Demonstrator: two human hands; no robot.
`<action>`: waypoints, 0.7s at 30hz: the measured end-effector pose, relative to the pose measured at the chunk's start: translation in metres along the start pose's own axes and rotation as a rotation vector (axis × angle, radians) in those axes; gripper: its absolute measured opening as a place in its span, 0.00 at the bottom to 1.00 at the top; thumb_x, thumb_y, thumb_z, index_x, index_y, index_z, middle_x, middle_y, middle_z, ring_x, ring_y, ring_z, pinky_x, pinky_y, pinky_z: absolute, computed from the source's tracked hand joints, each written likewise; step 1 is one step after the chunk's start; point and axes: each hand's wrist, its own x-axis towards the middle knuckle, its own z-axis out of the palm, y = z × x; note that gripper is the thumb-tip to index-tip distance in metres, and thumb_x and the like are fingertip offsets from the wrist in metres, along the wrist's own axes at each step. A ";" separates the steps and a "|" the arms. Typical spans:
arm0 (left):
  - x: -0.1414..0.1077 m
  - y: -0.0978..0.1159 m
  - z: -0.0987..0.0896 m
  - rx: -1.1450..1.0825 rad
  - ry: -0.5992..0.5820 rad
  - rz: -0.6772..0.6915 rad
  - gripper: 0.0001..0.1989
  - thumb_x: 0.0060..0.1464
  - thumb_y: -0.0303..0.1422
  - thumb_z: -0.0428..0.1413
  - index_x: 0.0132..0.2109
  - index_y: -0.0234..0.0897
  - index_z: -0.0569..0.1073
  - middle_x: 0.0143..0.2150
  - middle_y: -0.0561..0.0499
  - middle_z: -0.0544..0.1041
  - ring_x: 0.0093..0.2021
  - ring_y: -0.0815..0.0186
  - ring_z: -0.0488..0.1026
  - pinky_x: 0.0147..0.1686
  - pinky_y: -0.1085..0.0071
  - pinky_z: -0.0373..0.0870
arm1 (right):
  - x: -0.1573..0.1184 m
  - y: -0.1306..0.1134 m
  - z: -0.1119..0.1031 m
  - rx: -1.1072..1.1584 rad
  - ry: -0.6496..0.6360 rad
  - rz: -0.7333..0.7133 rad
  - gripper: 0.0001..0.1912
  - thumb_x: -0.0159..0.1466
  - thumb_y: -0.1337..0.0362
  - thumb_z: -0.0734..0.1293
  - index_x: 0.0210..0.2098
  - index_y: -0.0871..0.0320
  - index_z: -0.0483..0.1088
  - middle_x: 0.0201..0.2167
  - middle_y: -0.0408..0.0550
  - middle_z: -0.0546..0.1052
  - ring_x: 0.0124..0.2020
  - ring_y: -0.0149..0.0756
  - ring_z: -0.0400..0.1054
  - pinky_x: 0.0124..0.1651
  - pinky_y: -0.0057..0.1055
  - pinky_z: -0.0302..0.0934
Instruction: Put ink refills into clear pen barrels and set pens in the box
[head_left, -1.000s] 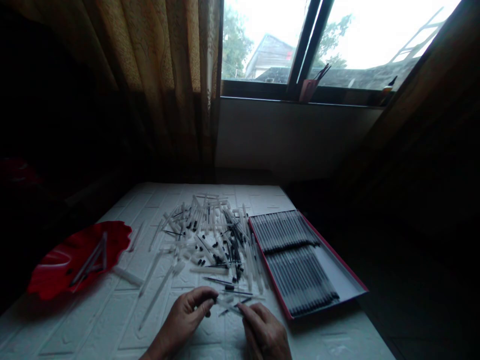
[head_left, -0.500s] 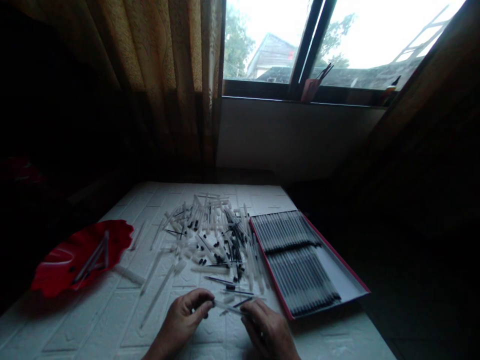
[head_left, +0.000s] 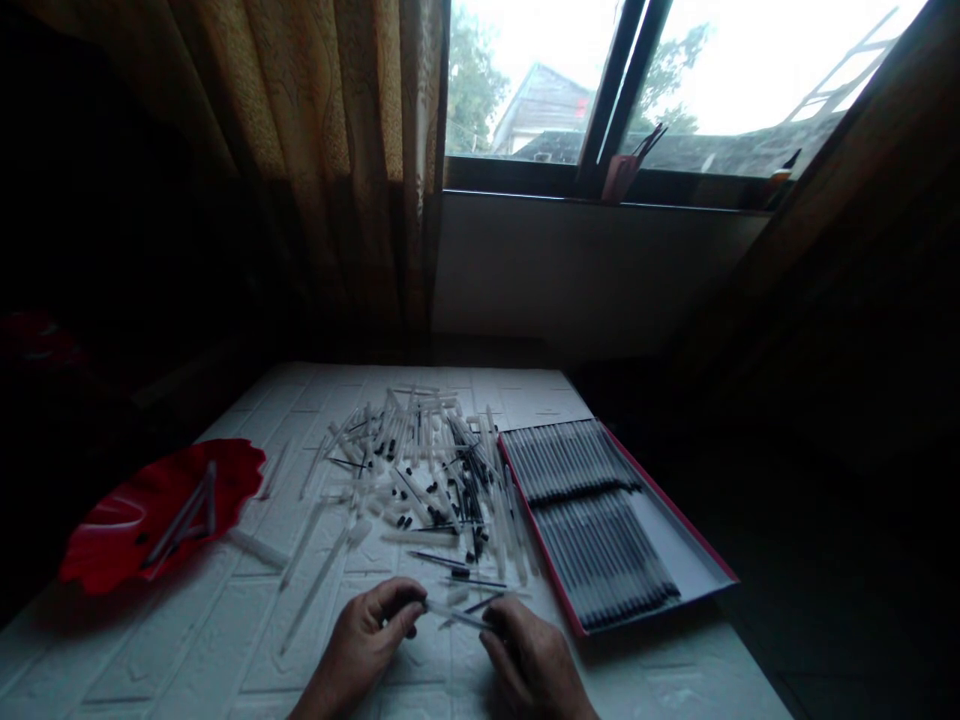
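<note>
Near the table's front edge, a clear pen (head_left: 459,616) spans the gap between my two hands. My left hand (head_left: 367,635) is closed, pinching its left end, where a dark tip shows at the fingertips. The pen's other end is gripped by my right hand (head_left: 529,650), whose curled fingers hide it. Just beyond the hands lie dark ink refills (head_left: 480,583) and a small black plug (head_left: 460,573). Farther back spreads a loose heap of clear pen barrels (head_left: 420,425), refills, caps and black plugs.
To the right sits a red-edged box (head_left: 694,560) with two rows of assembled pens (head_left: 600,560). A red scalloped dish (head_left: 112,535) on the left holds a few pen parts. The white brick-patterned table (head_left: 217,620) ends before a curtain (head_left: 337,200) and a window.
Almost nothing has moved. Both hands keep their grip on the pen, with only a very slight shift of the right hand and of the view.
</note>
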 end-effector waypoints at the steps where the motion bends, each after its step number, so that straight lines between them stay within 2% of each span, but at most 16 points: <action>1: 0.000 0.000 0.000 0.000 -0.001 0.001 0.12 0.47 0.42 0.59 0.34 0.38 0.77 0.29 0.52 0.78 0.27 0.66 0.73 0.29 0.73 0.70 | 0.000 0.001 0.000 -0.008 -0.009 -0.010 0.09 0.67 0.61 0.55 0.35 0.54 0.64 0.25 0.43 0.73 0.24 0.32 0.69 0.26 0.24 0.59; 4: 0.001 -0.001 0.000 -0.007 -0.001 -0.009 0.12 0.46 0.42 0.59 0.34 0.38 0.77 0.28 0.52 0.78 0.27 0.66 0.72 0.29 0.73 0.70 | 0.000 0.003 0.000 -0.018 -0.020 -0.030 0.12 0.68 0.62 0.53 0.37 0.54 0.67 0.27 0.44 0.74 0.27 0.33 0.71 0.29 0.24 0.60; 7: 0.001 -0.004 0.000 -0.022 0.005 -0.030 0.14 0.45 0.43 0.60 0.35 0.37 0.77 0.29 0.52 0.78 0.27 0.66 0.72 0.29 0.73 0.70 | -0.002 0.003 0.001 0.014 -0.028 0.020 0.11 0.66 0.61 0.57 0.46 0.55 0.64 0.29 0.45 0.75 0.25 0.32 0.70 0.27 0.24 0.61; 10: 0.002 -0.008 0.000 -0.030 0.000 -0.050 0.16 0.44 0.45 0.60 0.35 0.37 0.77 0.29 0.52 0.79 0.28 0.66 0.73 0.30 0.73 0.70 | -0.004 0.001 0.002 0.023 -0.035 0.103 0.08 0.64 0.63 0.59 0.41 0.56 0.64 0.26 0.43 0.74 0.23 0.32 0.68 0.26 0.24 0.59; 11: 0.002 -0.008 0.000 -0.034 -0.004 -0.054 0.16 0.44 0.45 0.60 0.35 0.37 0.77 0.29 0.52 0.79 0.27 0.66 0.73 0.30 0.73 0.70 | -0.004 0.001 0.001 0.017 -0.040 0.109 0.05 0.64 0.63 0.59 0.38 0.56 0.64 0.25 0.43 0.73 0.24 0.32 0.68 0.26 0.24 0.59; 13: 0.003 -0.009 0.000 -0.043 -0.009 -0.058 0.15 0.44 0.44 0.60 0.35 0.37 0.77 0.29 0.52 0.79 0.27 0.66 0.72 0.29 0.73 0.70 | -0.004 0.001 0.001 0.008 -0.059 0.095 0.07 0.65 0.63 0.57 0.34 0.55 0.65 0.26 0.44 0.73 0.27 0.34 0.69 0.29 0.25 0.60; 15: 0.004 -0.009 -0.001 -0.052 -0.012 -0.056 0.14 0.44 0.42 0.60 0.35 0.37 0.77 0.29 0.52 0.78 0.27 0.66 0.72 0.29 0.73 0.69 | -0.004 0.003 0.001 0.016 -0.085 0.084 0.09 0.66 0.64 0.56 0.35 0.54 0.67 0.28 0.46 0.74 0.29 0.35 0.70 0.31 0.25 0.60; 19: 0.004 -0.010 -0.001 -0.078 0.001 -0.069 0.13 0.43 0.41 0.61 0.34 0.37 0.77 0.29 0.52 0.78 0.27 0.66 0.72 0.29 0.73 0.69 | -0.008 0.006 0.003 0.055 -0.061 0.112 0.13 0.63 0.64 0.60 0.48 0.56 0.64 0.33 0.48 0.76 0.30 0.35 0.71 0.32 0.26 0.62; 21: 0.003 -0.009 -0.001 -0.093 0.006 -0.083 0.13 0.42 0.41 0.61 0.34 0.37 0.77 0.29 0.52 0.78 0.28 0.66 0.72 0.29 0.73 0.69 | -0.009 0.006 0.004 0.058 -0.039 0.132 0.11 0.63 0.64 0.60 0.44 0.56 0.65 0.30 0.47 0.75 0.27 0.35 0.70 0.30 0.26 0.61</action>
